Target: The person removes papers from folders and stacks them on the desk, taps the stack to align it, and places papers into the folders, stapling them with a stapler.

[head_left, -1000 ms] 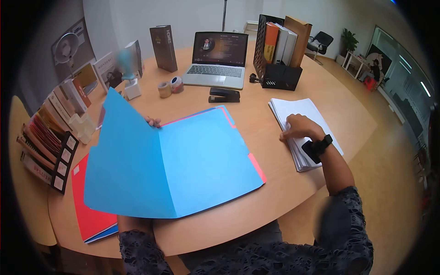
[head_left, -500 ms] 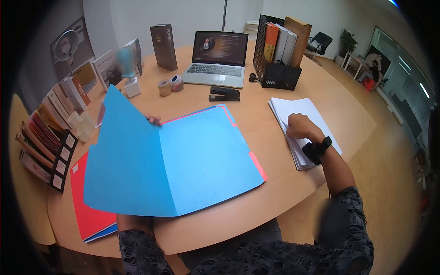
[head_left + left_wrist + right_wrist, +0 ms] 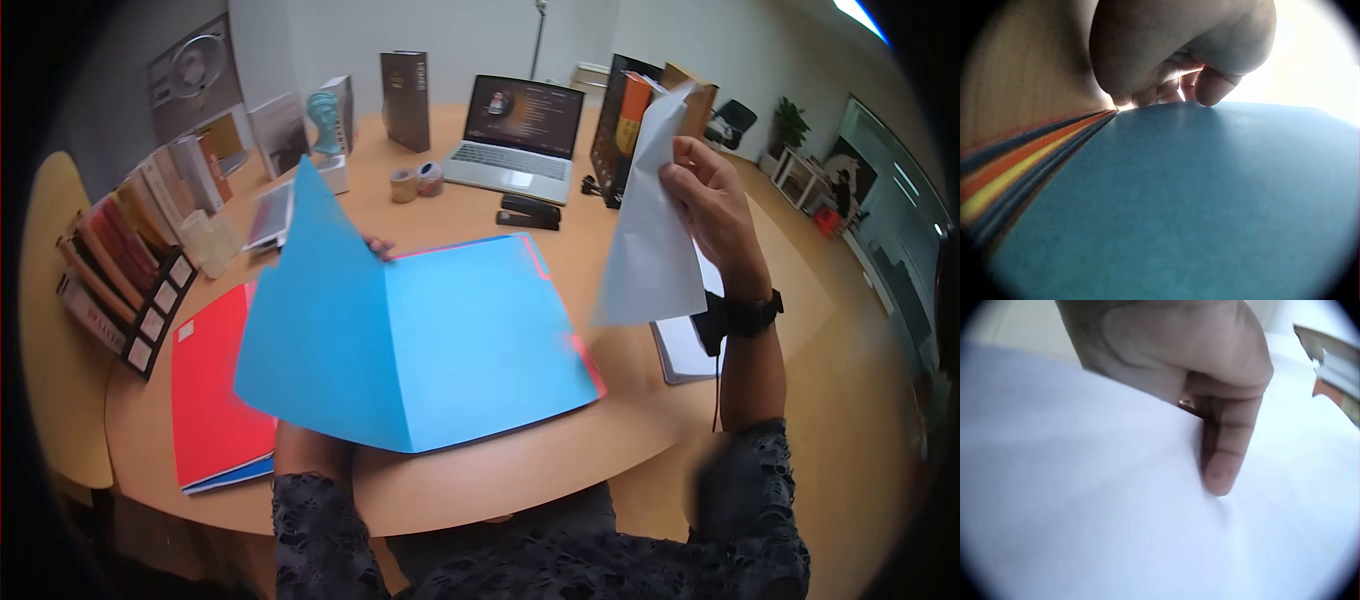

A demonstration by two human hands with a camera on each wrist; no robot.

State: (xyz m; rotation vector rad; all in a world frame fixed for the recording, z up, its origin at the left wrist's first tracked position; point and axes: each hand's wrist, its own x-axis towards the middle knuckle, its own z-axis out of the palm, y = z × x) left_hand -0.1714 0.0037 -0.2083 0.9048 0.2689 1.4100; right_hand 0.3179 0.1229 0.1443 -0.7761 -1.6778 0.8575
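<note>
A blue folder lies open, its left cover tilted up, with pink and blue edges beneath it. My left hand is mostly hidden behind that cover; its fingertips curl at the top edge by the fold. In the left wrist view the hand grips the edge of the blue folder, beside layered coloured edges. Raised at the right, my right hand pinches white paper, which hangs bent above the paper stack. The right wrist view shows thumb and fingers of the hand on the paper.
Red folder at the left, under the blue cover's side. Behind stand a laptop, a stapler, tape rolls, a dark book box and a teal bust. A file rack stands far left.
My right hand has lifted white paper off the stack, up and to the right. The left hand still holds the blue folder. The head view has shifted, moving the scene mostly rightward.
</note>
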